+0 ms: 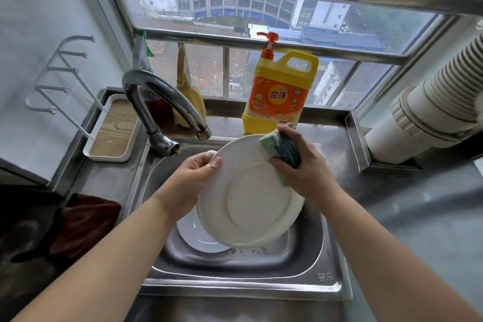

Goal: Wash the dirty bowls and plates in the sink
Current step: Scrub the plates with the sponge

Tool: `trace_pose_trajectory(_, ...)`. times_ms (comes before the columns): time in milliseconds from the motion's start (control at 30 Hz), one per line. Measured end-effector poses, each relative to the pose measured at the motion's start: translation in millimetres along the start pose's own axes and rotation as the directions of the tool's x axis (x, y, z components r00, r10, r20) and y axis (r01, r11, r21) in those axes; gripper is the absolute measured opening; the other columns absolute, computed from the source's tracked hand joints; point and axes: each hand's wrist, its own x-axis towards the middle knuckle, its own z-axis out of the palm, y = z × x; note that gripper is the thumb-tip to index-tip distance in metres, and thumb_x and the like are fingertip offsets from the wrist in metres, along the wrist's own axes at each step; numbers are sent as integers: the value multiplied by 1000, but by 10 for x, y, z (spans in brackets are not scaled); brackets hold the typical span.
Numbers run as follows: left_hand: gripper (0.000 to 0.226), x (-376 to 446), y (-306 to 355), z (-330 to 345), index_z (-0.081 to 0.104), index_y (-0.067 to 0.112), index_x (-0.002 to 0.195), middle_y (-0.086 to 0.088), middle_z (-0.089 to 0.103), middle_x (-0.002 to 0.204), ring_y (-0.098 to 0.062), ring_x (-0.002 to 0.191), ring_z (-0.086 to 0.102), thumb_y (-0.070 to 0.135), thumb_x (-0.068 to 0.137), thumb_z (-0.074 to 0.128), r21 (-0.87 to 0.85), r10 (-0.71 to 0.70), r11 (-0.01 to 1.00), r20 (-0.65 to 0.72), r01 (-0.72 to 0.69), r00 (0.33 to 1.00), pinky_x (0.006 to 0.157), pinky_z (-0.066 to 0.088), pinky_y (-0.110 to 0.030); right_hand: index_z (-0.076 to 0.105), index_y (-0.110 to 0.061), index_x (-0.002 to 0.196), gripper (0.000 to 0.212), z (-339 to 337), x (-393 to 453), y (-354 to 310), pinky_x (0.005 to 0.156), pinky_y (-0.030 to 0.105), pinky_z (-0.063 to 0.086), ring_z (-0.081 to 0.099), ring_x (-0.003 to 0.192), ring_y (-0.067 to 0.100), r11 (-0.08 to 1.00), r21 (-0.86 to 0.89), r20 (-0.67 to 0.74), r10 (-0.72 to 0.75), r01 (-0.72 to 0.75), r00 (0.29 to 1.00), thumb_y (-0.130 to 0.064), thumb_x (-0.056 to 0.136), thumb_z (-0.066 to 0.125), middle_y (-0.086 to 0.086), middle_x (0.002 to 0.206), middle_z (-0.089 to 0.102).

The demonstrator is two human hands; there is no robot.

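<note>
A white plate is tilted above the steel sink, its underside with the foot ring facing me. My left hand grips its upper left rim, thumb on the near face. My right hand holds a green and dark sponge pressed against the plate's upper right rim. Below the plate, a second white dish lies in the sink basin, mostly hidden.
A curved chrome faucet arches over the sink's back left. A yellow and orange dish-soap pump bottle stands on the ledge behind. A white tray sits at left, a dark red cloth on the counter, a ribbed white pipe at right.
</note>
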Motion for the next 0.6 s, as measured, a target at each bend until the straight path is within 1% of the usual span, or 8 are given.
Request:
trace_pose_trajectory(100, 26, 23, -95, 162, 66, 16, 77, -5, 65, 72, -14, 61, 59, 17, 97, 49, 3, 68, 998, -53, -68, 996, 54, 51, -22, 33, -38, 144, 61, 234, -84, -228, 107, 39, 27, 25, 130, 22, 992, -127, -67, 8, -16, 998, -49, 89, 56, 1, 142, 26)
trace_pose_trajectory(167, 25, -6, -141, 262, 65, 10, 85, -8, 67, 75, -17, 64, 62, 14, 98, 45, -59, 90, 994, -70, -94, 993, 57, 53, -24, 29, -39, 146, 62, 452, -189, -365, 105, 40, 26, 23, 127, 22, 931, -332, -60, -179, 150, 982, -58, 88, 43, 1, 140, 24)
trace_pose_trajectory(233, 22, -45, -167, 310, 61, 4, 89, -10, 66, 76, -19, 64, 62, 14, 99, 43, -96, 85, 991, -113, -96, 990, 56, 53, -25, 28, -39, 146, 62, 513, -178, -342, 103, 42, 30, 27, 123, 22, 896, -390, -62, -256, 213, 965, -59, 89, 39, 1, 138, 28)
trace_pose_trajectory(367, 24, -81, -207, 296, 54, 8, 80, -5, 56, 66, -16, 57, 47, 15, 100, 43, -1, 116, 993, -257, -121, 959, 50, 43, -23, 24, -35, 149, 60, 322, 80, -91, 109, 45, 25, 23, 129, 27, 965, -210, -153, 128, -159, 980, -52, 94, 44, 5, 145, 30)
trace_pose_trajectory(400, 25, -83, -208, 304, 54, 8, 79, -4, 56, 65, -14, 57, 47, 15, 100, 43, 33, 130, 991, -269, -126, 954, 50, 42, -23, 24, -33, 149, 60, 339, 63, -103, 110, 45, 24, 23, 131, 28, 964, -192, -160, 155, -185, 975, -50, 95, 44, 8, 146, 30)
trace_pose_trajectory(433, 25, -86, -206, 318, 54, 8, 79, -5, 55, 66, -14, 57, 47, 15, 101, 43, 64, 141, 990, -273, -129, 952, 52, 42, -25, 24, -32, 149, 60, 397, 14, -169, 112, 44, 23, 23, 131, 28, 970, -195, -162, 117, -148, 980, -49, 95, 44, 9, 147, 29)
trace_pose_trajectory(533, 22, -106, -195, 348, 56, 3, 86, -14, 53, 75, -20, 66, 48, 14, 100, 43, 53, 157, 987, -268, -149, 950, 58, 41, -30, 28, -33, 148, 61, 619, -199, -411, 104, 34, 21, 28, 129, 29, 948, -277, -81, -185, 156, 979, -55, 92, 38, 10, 143, 32)
trace_pose_trajectory(600, 22, -127, -192, 331, 56, 4, 84, -14, 53, 75, -20, 65, 48, 13, 100, 44, 32, 153, 988, -286, -150, 946, 58, 40, -30, 30, -33, 147, 62, 598, -136, -337, 102, 35, 25, 32, 126, 29, 930, -296, -48, -243, 218, 969, -52, 90, 41, 10, 140, 36)
